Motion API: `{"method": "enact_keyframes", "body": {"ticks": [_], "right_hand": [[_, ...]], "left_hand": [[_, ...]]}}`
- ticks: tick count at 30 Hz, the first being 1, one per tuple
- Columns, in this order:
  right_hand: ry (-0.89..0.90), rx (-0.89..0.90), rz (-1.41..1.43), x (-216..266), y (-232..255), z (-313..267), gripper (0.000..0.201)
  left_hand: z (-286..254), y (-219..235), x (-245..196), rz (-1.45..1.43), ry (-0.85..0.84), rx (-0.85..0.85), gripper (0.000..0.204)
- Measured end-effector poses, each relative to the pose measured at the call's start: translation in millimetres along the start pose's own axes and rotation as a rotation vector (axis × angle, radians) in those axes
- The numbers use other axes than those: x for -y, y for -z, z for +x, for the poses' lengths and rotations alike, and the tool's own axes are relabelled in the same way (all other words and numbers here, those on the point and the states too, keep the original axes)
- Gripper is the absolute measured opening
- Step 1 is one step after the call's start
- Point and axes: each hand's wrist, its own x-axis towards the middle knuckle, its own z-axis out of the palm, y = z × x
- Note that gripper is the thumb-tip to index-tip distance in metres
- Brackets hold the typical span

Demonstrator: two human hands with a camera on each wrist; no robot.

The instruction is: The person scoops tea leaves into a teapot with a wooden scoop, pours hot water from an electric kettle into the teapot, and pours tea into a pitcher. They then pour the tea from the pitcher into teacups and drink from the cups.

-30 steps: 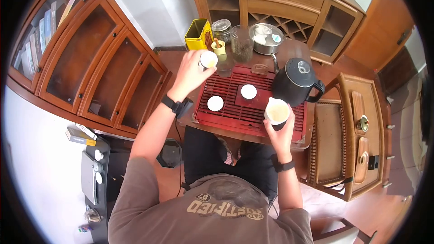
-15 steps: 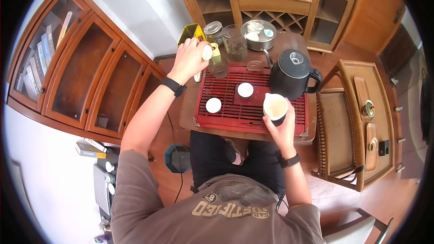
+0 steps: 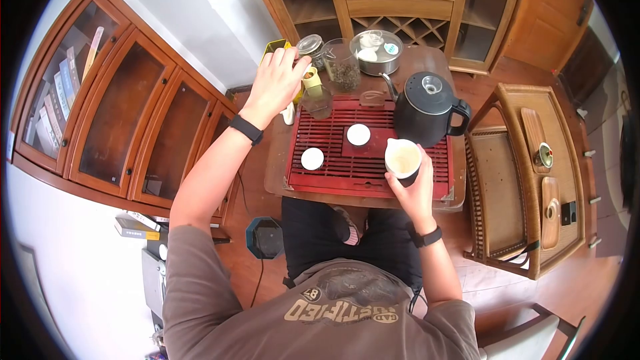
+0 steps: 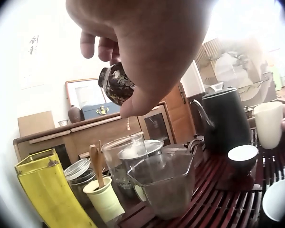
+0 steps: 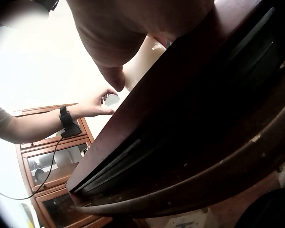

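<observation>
My left hand [image 3: 277, 83] pinches a small teacup, dark and patterned outside [image 4: 115, 84], between thumb and fingers. The cup is tipped over above a faceted clear glass vessel [image 4: 164, 187], and small drops hang in the air below it. In the head view the hand hides the cup. With my right hand [image 3: 417, 195] I grip a white spouted pitcher [image 3: 404, 158] holding pale liquid, above the front right of the red slatted tea tray [image 3: 327, 183]. Two white-lined teacups stand on the tray, one in the middle [image 3: 359, 135] and one at left [image 3: 312, 159].
A black gooseneck kettle [image 3: 427, 117] stands at the tray's right. Behind the left hand are a yellow tin [image 4: 50, 190], a pale tool holder [image 4: 104, 202], a lidded jar [image 3: 310, 45], a glass jug of leaves [image 3: 342, 73] and a steel pot [image 3: 379, 63].
My left hand has raised the teacup and turned it from upright to tipped over, its inside no longer facing the head camera. The right hand holds the pitcher in nearly the same place.
</observation>
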Motion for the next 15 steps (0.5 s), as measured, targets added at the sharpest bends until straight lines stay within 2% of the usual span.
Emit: {"method": "enact_keyframes", "body": {"ticks": [3,5,6,8,9,10,12,15], "right_hand": [[-0.008,0.006,0.006,1,0,0,0.092],[-0.009,0.000,0.006,1,-1,0,0.092],[-0.006,0.002,0.004,1,0,1,0.092],[0.002,0.001,-0.002,2,0,1,0.091],[0.005,0.001,-0.005,2,0,1,0.091],[0.000,-0.001,-0.004,2,0,0,0.090],[-0.002,-0.006,-0.007,3,0,1,0.090],[-0.032,0.007,0.019,6,1,1,0.090]], "left_hand": [[1,9,-3,0.013,-0.010,-0.053,0.054],[-1,13,-6,-0.158,0.115,-0.047,0.053],[-5,12,-8,-0.159,0.120,-0.050,0.053],[-14,6,-14,-0.412,0.330,-0.029,0.053],[-20,5,-18,-0.515,0.410,0.033,0.052],[-27,3,-22,-0.517,0.412,0.029,0.052],[-45,-1,-32,-0.746,0.523,0.039,0.052],[-72,-2,-49,-0.977,0.634,0.156,0.047]]}}
